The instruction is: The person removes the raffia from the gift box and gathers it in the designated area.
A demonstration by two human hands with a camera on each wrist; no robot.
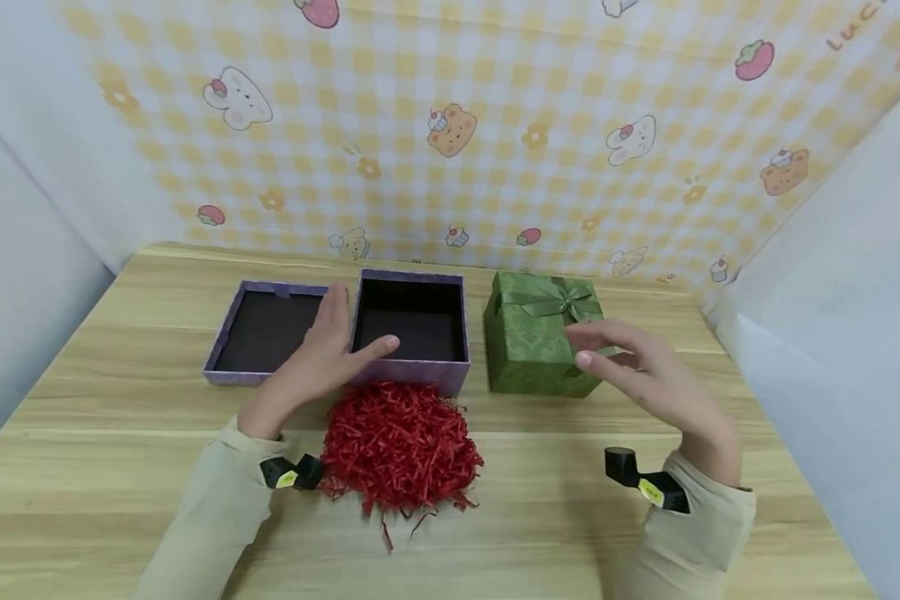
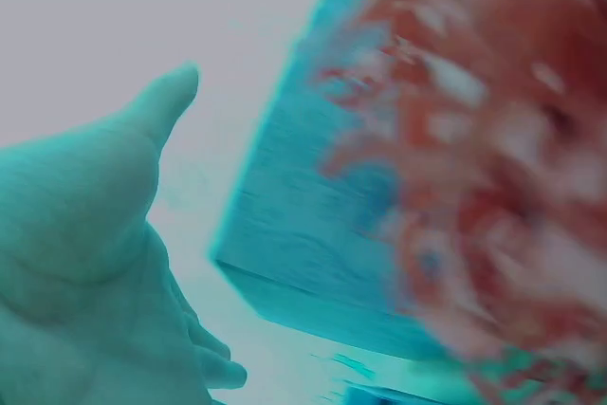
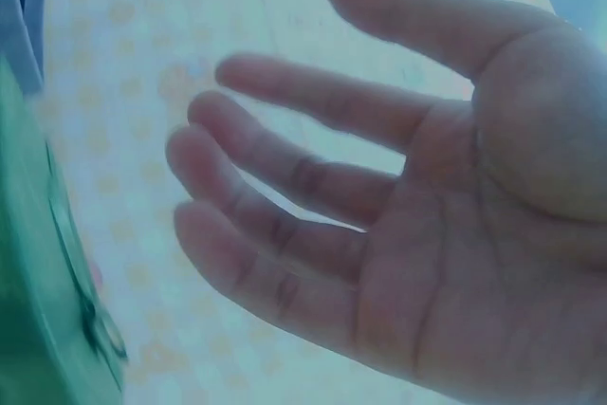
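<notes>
My left hand (image 1: 318, 354), fingers straight and thumb spread, hovers between a shallow purple lid (image 1: 232, 377) and an open purple box (image 1: 437, 372) with a black inside. In the left wrist view, nothing lies in this hand (image 2: 85, 244). Heaped in front of the purple box is red shredded paper (image 1: 401, 446), blurred in that wrist view (image 2: 503, 168). My right hand (image 1: 656, 375) is beside a green gift box (image 1: 528, 354) with a ribbon bow, overlapping its right side in the head view. Its fingers bend loosely around nothing, as the right wrist view shows.
All of this stands on a wood-grain table (image 1: 105, 483). Behind it hangs a yellow checked cloth (image 1: 390, 192) with cartoon prints. White sheets (image 1: 832, 275) close off the right and left sides. A small black camera (image 1: 645, 483) sits on each wrist.
</notes>
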